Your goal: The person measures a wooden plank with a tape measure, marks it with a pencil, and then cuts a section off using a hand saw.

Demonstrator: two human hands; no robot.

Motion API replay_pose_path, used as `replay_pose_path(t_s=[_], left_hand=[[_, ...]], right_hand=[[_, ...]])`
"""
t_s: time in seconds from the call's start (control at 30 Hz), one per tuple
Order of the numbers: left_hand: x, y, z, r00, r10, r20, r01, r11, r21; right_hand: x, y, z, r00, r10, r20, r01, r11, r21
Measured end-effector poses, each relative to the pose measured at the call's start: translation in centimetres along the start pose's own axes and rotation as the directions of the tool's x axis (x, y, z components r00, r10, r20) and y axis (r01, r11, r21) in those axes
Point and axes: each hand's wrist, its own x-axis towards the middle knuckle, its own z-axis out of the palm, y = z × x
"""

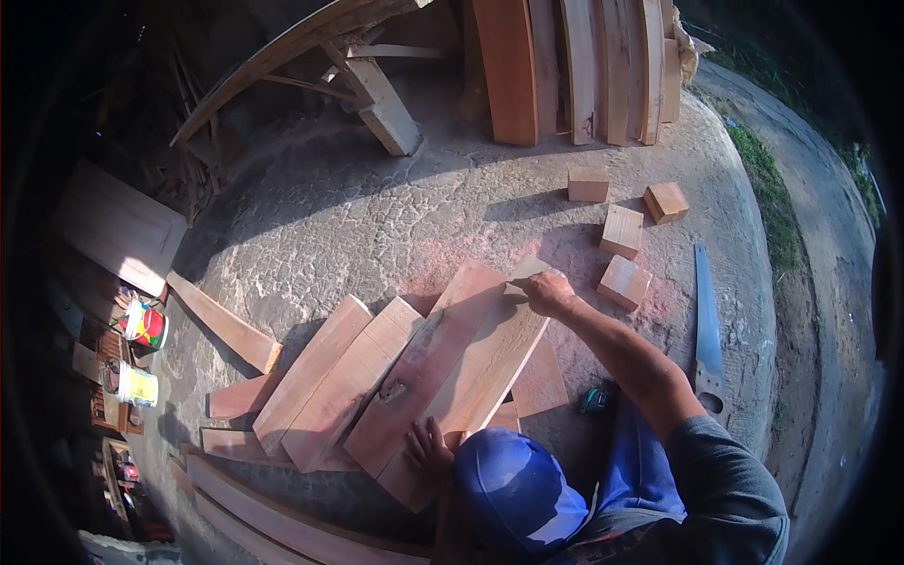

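My right hand is closed at the far end of a long wooden board. Its fingers are pinched over the board's surface, and what they hold, if anything, is too small to make out. Toward the near end, my left hand rests on the wood with its fingers spread. Left of this board, a reddish plank with a dark knot lies alongside it, followed by a paler plank and another plank. A blue cap hides part of the board's near end.
A handsaw lies at the right, with a green-and-black tape measure nearer my arm. Several wooden blocks sit beyond my right hand. Upright planks stand at the back, and paint buckets at the left. Long boards lie at the near left.
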Motion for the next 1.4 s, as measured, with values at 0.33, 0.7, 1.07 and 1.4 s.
replay_pose_path(t_s=[0.33, 0.7, 1.07, 1.4], left_hand=[[0.0, 0.6, 1.3, 0.965, -0.139, -0.224, -0.047, 0.745, -0.666], [7.4, -11.5, -2.3, 0.808, -0.585, 0.071, 0.544, 0.696, -0.469], [4.3, -13.0, -4.7, 0.872, -0.446, -0.203, 0.407, 0.890, -0.208], [1.0, -1.1, 0.4, 0.968, 0.252, 0.012, -0.253, 0.966, 0.054]], right_hand=[[-0.3, 0.3, 0.1, 1.000, -0.003, 0.015, 0.005, 0.996, -0.087], [-12.4, 2.6, 3.7, 0.923, 0.235, -0.303, -0.088, 0.899, 0.430], [-19.4, 1.3, 12.0, 0.967, 0.247, -0.056, -0.110, 0.610, 0.784], [-17.3, -4.6, 12.2, 0.981, 0.127, 0.143, -0.172, 0.253, 0.952]])
